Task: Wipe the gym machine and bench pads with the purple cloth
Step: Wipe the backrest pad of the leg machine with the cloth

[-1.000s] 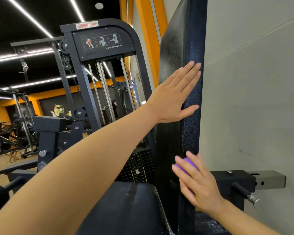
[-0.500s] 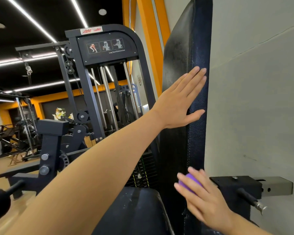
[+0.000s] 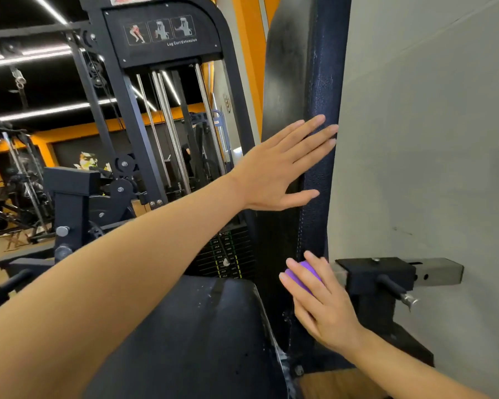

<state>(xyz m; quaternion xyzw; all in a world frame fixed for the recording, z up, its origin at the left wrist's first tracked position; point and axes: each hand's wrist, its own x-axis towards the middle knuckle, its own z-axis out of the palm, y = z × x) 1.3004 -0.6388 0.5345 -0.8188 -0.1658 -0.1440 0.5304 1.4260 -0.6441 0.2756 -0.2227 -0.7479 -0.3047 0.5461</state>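
The tall black back pad (image 3: 288, 67) stands upright against the wall. My left hand (image 3: 274, 171) lies flat on its face, fingers straight and reaching across to the pad's blue-black side edge. Lower down, my right hand (image 3: 320, 309) presses the wadded purple cloth (image 3: 304, 273) against the pad's side edge with extended fingers. Only a small bulge of cloth shows between the fingers. The black seat pad (image 3: 199, 341) lies below my left forearm, with white streaks near its right edge.
A black bracket with a pull pin (image 3: 378, 275) juts out just right of my right hand. The grey wall (image 3: 429, 139) is close on the right. The leg curl/extension frame (image 3: 162, 33) and weight stack (image 3: 225, 254) stand behind the seat. More machines fill the left.
My right hand with the cloth has slid slightly down the pad's edge, toward the bracket. My left hand stays flat on the pad. The view has moved closer.
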